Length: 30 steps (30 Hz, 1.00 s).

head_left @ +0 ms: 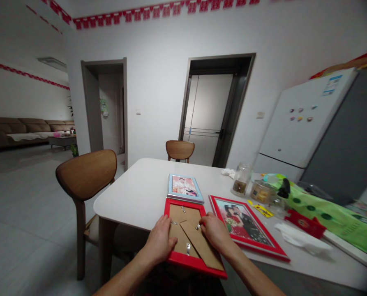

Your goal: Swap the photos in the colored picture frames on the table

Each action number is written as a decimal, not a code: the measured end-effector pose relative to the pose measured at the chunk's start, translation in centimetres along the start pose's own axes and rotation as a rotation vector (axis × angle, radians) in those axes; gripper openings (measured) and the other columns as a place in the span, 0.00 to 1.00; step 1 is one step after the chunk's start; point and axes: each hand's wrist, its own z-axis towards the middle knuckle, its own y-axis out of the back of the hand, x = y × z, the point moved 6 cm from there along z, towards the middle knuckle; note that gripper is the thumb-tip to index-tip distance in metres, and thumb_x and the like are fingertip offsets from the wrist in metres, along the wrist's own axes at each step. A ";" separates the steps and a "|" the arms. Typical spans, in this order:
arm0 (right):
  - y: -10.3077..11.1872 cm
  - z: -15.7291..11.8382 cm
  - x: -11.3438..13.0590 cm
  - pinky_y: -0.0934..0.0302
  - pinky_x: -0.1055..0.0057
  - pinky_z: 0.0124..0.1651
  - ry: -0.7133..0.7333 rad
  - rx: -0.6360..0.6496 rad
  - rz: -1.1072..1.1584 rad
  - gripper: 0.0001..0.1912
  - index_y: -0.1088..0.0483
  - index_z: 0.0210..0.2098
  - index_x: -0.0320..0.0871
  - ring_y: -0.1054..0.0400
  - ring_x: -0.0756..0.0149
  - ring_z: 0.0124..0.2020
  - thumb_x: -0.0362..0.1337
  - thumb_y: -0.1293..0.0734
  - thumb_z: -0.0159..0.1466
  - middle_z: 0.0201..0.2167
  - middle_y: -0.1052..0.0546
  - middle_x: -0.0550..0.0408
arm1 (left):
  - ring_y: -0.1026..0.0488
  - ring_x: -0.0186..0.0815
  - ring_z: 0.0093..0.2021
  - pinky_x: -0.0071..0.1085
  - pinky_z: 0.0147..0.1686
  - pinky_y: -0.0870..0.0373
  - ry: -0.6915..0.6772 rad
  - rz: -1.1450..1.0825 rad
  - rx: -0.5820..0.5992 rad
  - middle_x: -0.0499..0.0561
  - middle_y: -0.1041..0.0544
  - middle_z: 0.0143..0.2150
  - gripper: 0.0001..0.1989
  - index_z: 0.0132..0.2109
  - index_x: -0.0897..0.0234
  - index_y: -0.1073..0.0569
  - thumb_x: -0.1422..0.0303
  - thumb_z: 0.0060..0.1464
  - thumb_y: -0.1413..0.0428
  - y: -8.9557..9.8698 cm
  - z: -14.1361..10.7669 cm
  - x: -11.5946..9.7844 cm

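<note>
A red picture frame [198,263] lies back side up at the table's near edge, its brown backing board and metal clips showing. My left hand [161,239] rests on the frame's left side, fingers lying on it. On the right, my right hand [213,231] has its fingers bent at a metal clip [198,226]; whether they pinch it is hard to see. A brown stand flap slants across the backing. Beyond it lies a light-blue framed photo [185,187], face up. A larger red framed photo [246,224] lies face up at the right.
On the white table [128,193] stand a glass jar [241,179] and a container [261,192] at the right, near a green bag [331,211], a red packet [306,223] and a white tissue [303,239]. Wooden chairs [89,174] stand at the left and far side.
</note>
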 end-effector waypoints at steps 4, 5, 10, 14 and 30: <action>0.2 0.0 0.0 0.46 0.72 0.33 -0.031 -0.023 -0.051 0.14 0.28 0.32 0.43 0.35 0.63 0.34 0.34 0.44 0.55 0.34 0.29 0.48 | 0.49 0.40 0.58 0.31 0.56 0.54 -0.002 -0.047 -0.033 0.61 0.45 0.58 0.32 0.55 0.77 0.43 0.69 0.42 0.49 -0.5 0.0 0.6; 0.2 0.2 0.2 0.46 0.71 0.35 -0.019 -0.042 -0.059 0.14 0.28 0.33 0.43 0.35 0.62 0.35 0.34 0.44 0.55 0.34 0.29 0.48 | 0.49 0.39 0.58 0.30 0.56 0.54 -0.003 -0.056 -0.041 0.61 0.44 0.58 0.32 0.55 0.77 0.43 0.69 0.42 0.49 -0.5 0.0 0.7; -0.9 2.0 2.5 0.48 0.74 0.41 0.080 -0.072 0.022 0.15 0.29 0.35 0.42 0.38 0.65 0.39 0.34 0.46 0.58 0.34 0.28 0.49 | 0.48 0.38 0.57 0.30 0.56 0.53 0.002 -0.071 -0.077 0.60 0.43 0.57 0.30 0.55 0.75 0.42 0.70 0.42 0.50 -0.5 -0.1 1.0; -2.2 4.0 3.5 0.47 0.69 0.38 0.005 -0.083 0.022 0.16 0.28 0.33 0.42 0.39 0.61 0.38 0.37 0.46 0.58 0.35 0.30 0.47 | 0.46 0.37 0.56 0.30 0.56 0.52 0.014 -0.072 -0.087 0.59 0.42 0.56 0.29 0.54 0.74 0.41 0.72 0.42 0.50 -0.4 0.0 0.9; -1.7 1.8 7.5 0.49 0.72 0.42 0.218 -0.083 0.209 0.14 0.28 0.32 0.45 0.39 0.65 0.40 0.44 0.42 0.57 0.37 0.29 0.52 | 0.44 0.37 0.55 0.30 0.55 0.51 0.036 -0.081 -0.098 0.56 0.39 0.55 0.27 0.54 0.70 0.41 0.74 0.43 0.51 -0.1 -0.2 0.7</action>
